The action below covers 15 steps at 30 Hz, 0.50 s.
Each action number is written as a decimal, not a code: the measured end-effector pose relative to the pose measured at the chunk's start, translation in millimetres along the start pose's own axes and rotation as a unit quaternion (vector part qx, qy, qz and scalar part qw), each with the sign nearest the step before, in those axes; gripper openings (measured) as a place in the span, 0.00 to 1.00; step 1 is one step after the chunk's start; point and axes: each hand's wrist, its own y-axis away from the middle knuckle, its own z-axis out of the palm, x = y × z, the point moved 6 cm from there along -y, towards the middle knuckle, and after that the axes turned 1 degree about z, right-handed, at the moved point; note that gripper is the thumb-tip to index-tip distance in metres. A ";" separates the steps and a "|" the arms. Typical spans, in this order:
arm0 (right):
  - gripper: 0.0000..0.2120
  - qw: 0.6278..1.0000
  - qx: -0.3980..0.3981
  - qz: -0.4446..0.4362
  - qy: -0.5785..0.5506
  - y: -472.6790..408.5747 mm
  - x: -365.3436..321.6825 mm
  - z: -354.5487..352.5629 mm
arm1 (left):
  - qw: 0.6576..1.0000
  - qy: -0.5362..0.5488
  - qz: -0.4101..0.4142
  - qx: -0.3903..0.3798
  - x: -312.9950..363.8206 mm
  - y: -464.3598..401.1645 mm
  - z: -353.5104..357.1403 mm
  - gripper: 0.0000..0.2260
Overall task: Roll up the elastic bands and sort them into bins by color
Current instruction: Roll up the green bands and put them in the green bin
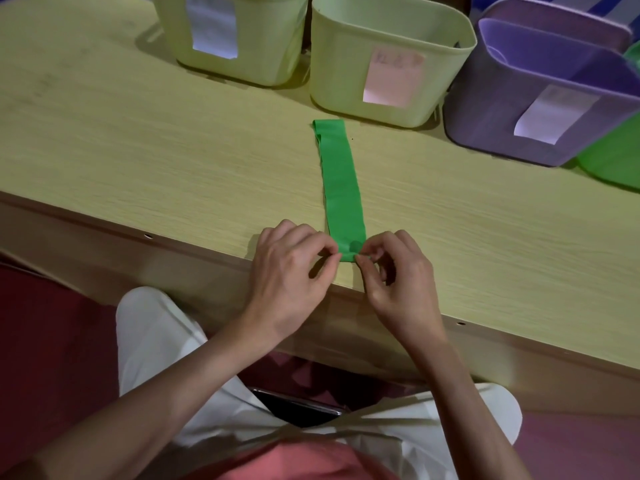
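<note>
Green elastic band [341, 181] flat along the bench [173, 161], reaching toward the bins. Near end pinched by left hand [294, 268] and right hand [398, 275], fingers [330, 252] curled.

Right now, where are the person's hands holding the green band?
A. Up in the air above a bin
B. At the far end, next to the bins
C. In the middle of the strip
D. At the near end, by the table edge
D: both the left hand and the right hand pinch the near end of the green band, close to the table edge.
</note>
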 end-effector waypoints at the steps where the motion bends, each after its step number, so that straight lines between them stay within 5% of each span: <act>1: 0.04 1.000 0.003 -0.004 0.003 0.2 0.1 -0.4 | 1.000 -0.007 0.005 -0.001 -0.6 -0.3 0.6 0.07; 15: 0.09 0.997 -0.030 -0.064 0.004 -6.5 3.8 -3.2 | 0.995 -0.026 0.086 -0.038 -6.3 -6.1 2.2 0.09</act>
